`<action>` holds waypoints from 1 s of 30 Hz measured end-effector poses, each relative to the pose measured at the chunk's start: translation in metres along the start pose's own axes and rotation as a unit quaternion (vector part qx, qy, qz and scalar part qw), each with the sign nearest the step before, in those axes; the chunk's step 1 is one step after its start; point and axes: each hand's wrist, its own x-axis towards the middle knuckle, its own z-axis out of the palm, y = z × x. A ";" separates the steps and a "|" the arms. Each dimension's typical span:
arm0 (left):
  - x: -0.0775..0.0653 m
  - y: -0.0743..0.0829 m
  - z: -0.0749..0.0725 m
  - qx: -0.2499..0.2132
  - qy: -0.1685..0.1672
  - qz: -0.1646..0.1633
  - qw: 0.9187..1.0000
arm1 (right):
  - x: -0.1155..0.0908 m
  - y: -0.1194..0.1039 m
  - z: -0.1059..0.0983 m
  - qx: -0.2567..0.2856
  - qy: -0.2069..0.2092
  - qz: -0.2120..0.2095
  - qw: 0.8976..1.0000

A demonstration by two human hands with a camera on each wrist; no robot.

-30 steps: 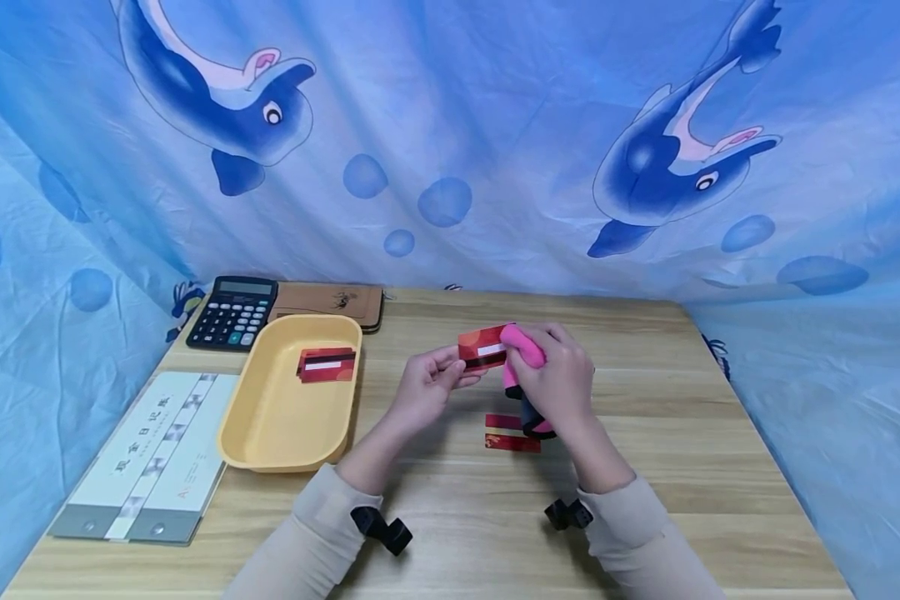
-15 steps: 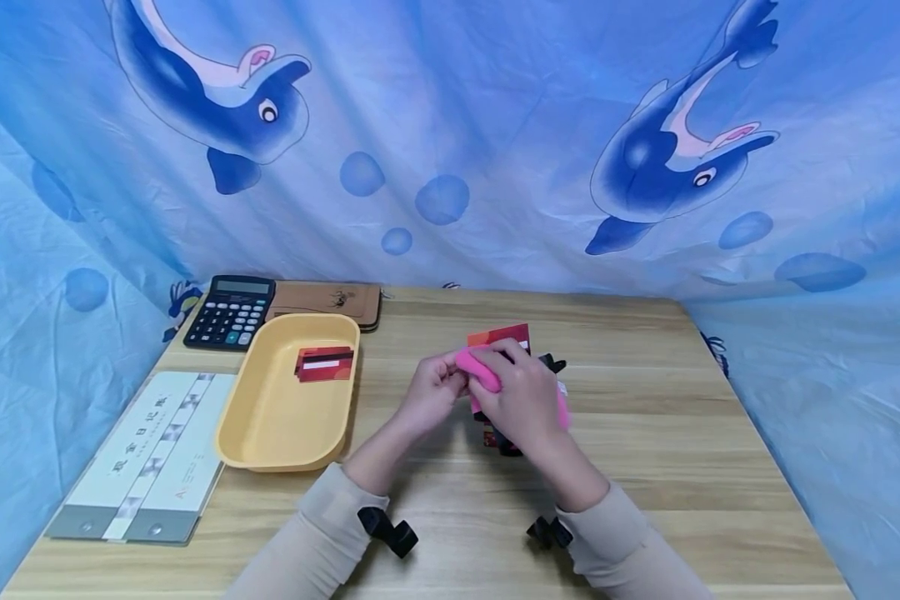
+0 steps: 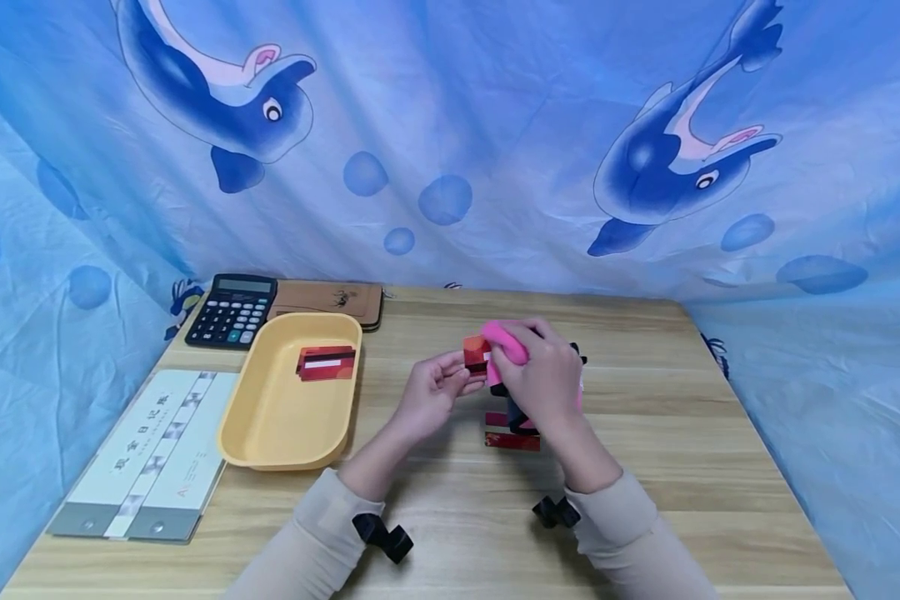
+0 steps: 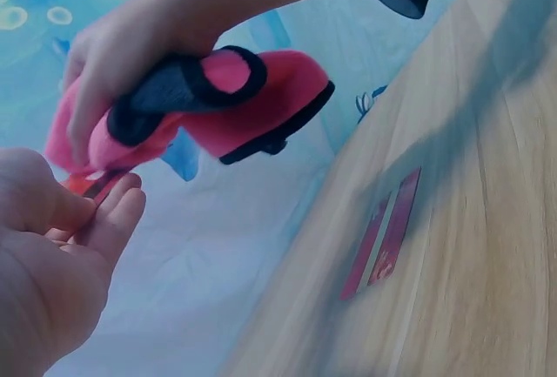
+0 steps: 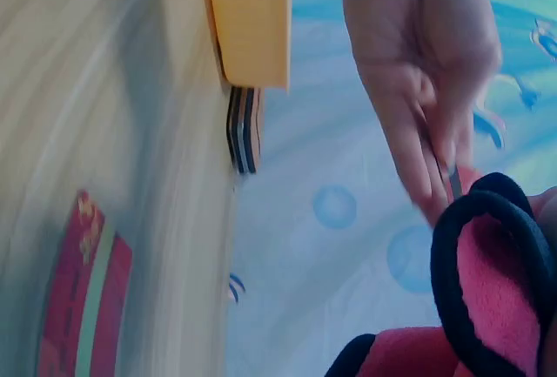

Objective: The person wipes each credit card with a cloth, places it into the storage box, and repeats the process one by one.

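Between thumb and fingers, my left hand (image 3: pixel 429 393) pinches a red card (image 3: pixel 476 354) with a dark stripe, raised above the table. My right hand (image 3: pixel 546 373) grips a pink cloth (image 3: pixel 506 340) with black edging, folded over the card's right part and hiding it. In the left wrist view the cloth (image 4: pixel 261 103) hangs in loose folds below the right hand. Beneath the hands, another red card (image 3: pixel 512 440) with a pale stripe lies on the table, partly covered by the cloth in the head view.
A yellow tray (image 3: pixel 291 454) stands on the left with several red cards (image 3: pixel 327 364) inside. Behind it are a calculator (image 3: pixel 232 310) and a brown notebook (image 3: pixel 328 302). A white-and-grey ledger (image 3: pixel 146 458) lies at the table's left edge. A blue dolphin curtain (image 3: pixel 450 125) surrounds the table.
The right hand moved left with the cloth along the card, then back to the right, uncovering the card's left end again. The left hand keeps its pinch nearly in place.
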 end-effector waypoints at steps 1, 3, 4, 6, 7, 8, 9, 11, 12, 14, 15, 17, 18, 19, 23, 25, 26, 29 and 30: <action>0.000 0.000 -0.001 -0.007 0.003 0.001 1.000 | 0.000 0.003 -0.002 0.003 -0.001 0.008 1.000; -0.001 0.001 -0.003 -0.015 0.008 0.001 1.000 | 0.001 0.007 -0.005 0.010 -0.005 0.021 1.000; -0.002 0.001 -0.004 -0.017 0.010 0.001 1.000 | 0.001 0.010 -0.006 0.015 -0.006 0.026 1.000; -0.002 0.001 -0.006 -0.019 0.011 0.000 1.000 | 0.000 0.014 -0.008 0.021 -0.006 0.033 0.999; -0.002 0.001 -0.007 -0.021 0.011 -0.002 1.000 | -0.001 0.017 -0.009 0.023 -0.006 0.036 0.999; -0.002 0.001 -0.008 -0.022 0.013 -0.005 1.000 | -0.002 0.019 -0.009 0.023 -0.006 0.038 0.999; -0.002 0.000 -0.009 -0.025 0.017 -0.007 1.000 | -0.003 0.021 -0.010 0.023 -0.005 0.040 0.999; -0.002 -0.001 -0.010 -0.029 0.030 -0.015 0.999 | -0.006 0.026 -0.010 0.019 -0.003 0.044 0.999; -0.002 -0.001 -0.011 -0.028 0.042 -0.020 0.999 | -0.008 0.029 -0.010 0.017 -0.001 0.045 0.999; -0.002 0.000 -0.011 -0.032 0.071 -0.035 0.996 | -0.011 0.033 -0.011 0.014 0.001 0.050 0.999; -0.001 0.000 -0.012 -0.032 0.085 -0.042 0.995 | -0.012 0.036 -0.011 0.013 0.003 0.053 0.998; -0.001 -0.001 -0.013 -0.032 0.111 -0.052 0.992 | -0.014 0.040 -0.013 0.015 0.005 0.059 0.998; 0.000 -0.001 -0.014 -0.036 0.124 -0.058 0.990 | -0.014 0.042 -0.013 0.016 0.005 0.063 0.998; 0.000 -0.001 -0.015 -0.040 0.135 -0.063 0.988 | -0.015 0.044 -0.014 0.017 0.005 0.067 0.998; 0.001 -0.001 -0.022 -0.048 0.160 -0.069 0.983 | -0.017 0.050 -0.015 0.026 0.009 0.074 0.997; 0.001 0.000 -0.026 -0.043 0.171 -0.067 0.982 | -0.018 0.052 -0.016 0.031 0.012 0.077 0.996; 0.001 0.002 -0.028 -0.040 0.177 -0.065 0.981 | -0.018 0.054 -0.016 0.033 0.013 0.078 0.996; 0.001 0.006 -0.038 -0.025 0.201 -0.057 0.978 | -0.019 0.057 -0.018 0.037 0.017 0.082 0.996; 0.001 0.007 -0.042 -0.022 0.208 -0.053 0.976 | -0.020 0.058 -0.018 0.037 0.018 0.083 0.996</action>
